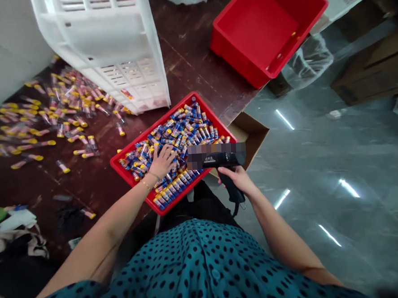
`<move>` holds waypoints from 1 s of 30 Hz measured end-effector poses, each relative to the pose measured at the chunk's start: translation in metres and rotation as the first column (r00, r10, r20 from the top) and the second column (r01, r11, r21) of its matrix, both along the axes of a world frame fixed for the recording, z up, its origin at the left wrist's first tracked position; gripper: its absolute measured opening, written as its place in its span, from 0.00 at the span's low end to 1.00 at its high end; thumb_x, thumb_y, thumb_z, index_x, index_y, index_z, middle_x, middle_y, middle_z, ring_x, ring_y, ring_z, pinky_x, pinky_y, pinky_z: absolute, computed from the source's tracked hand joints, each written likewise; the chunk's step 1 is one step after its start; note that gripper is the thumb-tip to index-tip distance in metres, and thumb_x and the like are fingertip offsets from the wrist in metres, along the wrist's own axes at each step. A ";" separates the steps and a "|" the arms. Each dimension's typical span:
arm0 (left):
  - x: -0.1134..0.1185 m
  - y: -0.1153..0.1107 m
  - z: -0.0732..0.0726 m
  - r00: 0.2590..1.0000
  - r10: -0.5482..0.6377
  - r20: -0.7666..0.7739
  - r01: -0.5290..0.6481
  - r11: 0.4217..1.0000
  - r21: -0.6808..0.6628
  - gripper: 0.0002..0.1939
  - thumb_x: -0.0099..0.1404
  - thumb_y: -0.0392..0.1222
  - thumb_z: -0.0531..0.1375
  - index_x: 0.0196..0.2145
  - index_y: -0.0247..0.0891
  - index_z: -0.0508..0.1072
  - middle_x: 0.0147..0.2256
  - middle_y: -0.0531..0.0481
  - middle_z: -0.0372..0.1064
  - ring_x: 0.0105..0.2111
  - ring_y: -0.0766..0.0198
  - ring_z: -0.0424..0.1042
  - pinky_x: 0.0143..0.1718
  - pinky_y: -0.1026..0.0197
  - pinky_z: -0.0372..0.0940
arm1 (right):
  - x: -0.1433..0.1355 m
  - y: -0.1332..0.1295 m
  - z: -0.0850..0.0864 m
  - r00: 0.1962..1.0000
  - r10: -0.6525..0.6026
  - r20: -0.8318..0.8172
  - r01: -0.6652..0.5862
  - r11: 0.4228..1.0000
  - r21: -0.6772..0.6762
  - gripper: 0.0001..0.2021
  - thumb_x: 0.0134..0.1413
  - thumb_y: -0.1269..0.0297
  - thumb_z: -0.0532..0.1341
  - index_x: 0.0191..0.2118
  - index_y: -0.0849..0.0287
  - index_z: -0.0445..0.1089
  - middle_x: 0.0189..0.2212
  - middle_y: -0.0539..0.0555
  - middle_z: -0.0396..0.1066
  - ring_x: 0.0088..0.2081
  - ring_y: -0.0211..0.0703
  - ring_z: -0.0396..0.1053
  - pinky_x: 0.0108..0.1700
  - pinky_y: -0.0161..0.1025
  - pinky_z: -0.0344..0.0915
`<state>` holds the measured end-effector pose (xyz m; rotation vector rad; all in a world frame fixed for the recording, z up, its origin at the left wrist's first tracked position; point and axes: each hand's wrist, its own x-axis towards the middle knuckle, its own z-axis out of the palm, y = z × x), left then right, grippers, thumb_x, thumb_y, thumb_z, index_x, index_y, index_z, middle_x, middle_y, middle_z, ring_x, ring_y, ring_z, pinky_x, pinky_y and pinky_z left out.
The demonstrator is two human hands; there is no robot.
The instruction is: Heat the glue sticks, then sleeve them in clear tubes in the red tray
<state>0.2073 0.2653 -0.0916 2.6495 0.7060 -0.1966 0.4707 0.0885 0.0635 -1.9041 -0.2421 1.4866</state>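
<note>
My right hand [236, 180] is wrapped round the grip of a black corded heat gun [226, 160], whose barrel points left over the right side of a shallow red tray [129, 148]. Part of the barrel is blurred out by pixelation. Many small clear tubes [180, 130] with yellow caps and blue labels fill the tray. Some tubes [172, 189] lie in a neat row along its near edge; others are jumbled. My left hand [162, 162] has its fingers spread over the tubes in the middle and seems to rest on them.
Loose yellow-capped tubes [75, 102] lie scattered on the dark table [187, 64] at left. Beyond the tray stand a white plastic crate [108, 42] and a deep red bin [265, 23]. An open cardboard box [252, 132] sits below the tray's right end, above the grey floor [321, 159].
</note>
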 end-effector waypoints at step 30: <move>-0.232 -0.066 0.038 0.769 0.639 -0.010 -0.632 0.763 0.133 0.25 0.67 0.46 0.52 0.60 0.36 0.65 0.65 0.31 0.52 0.65 0.41 0.52 0.61 0.36 0.47 | -0.026 -0.081 -0.003 0.862 -0.340 0.377 0.391 0.918 -0.066 0.23 0.43 0.46 0.68 0.33 0.65 0.72 0.20 0.56 0.74 0.17 0.42 0.69 0.19 0.36 0.66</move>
